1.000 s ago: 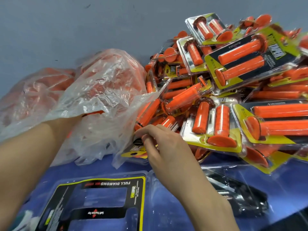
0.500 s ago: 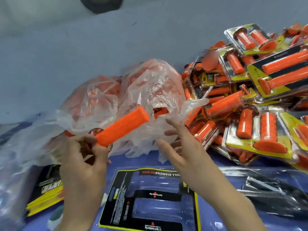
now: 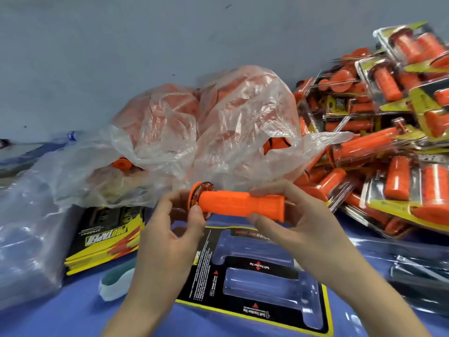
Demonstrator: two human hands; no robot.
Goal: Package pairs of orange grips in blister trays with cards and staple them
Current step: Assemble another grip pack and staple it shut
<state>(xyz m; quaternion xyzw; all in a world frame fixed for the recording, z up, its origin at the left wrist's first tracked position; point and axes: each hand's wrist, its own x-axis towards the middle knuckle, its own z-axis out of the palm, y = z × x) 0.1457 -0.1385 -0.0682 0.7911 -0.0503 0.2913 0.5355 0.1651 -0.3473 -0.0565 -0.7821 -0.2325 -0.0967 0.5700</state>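
Note:
An orange grip (image 3: 239, 203) lies level in the air between both hands, its flanged end to the left. My left hand (image 3: 177, 229) pinches the flange, and my right hand (image 3: 294, 215) holds the other end between thumb and fingers. Just below them an open blister tray with a black and yellow card (image 3: 257, 271) rests on the blue table (image 3: 73, 312), both its moulded pockets bare. Behind the hands, clear plastic bags (image 3: 218, 132) hold several loose orange grips.
A heap of packed blister packs (image 3: 379, 152) fills the right side. A stack of yellow and black cards (image 3: 104, 239) lies at the left, beside a crumpled clear bag (image 3: 24, 229). Clear trays (image 3: 418, 271) sit at the right; a grey wall stands behind.
My left hand drew a grip from the bag and brought it over the tray. My right hand, open half a second ago, has now taken hold of the grip's other end, and the grip lies level.

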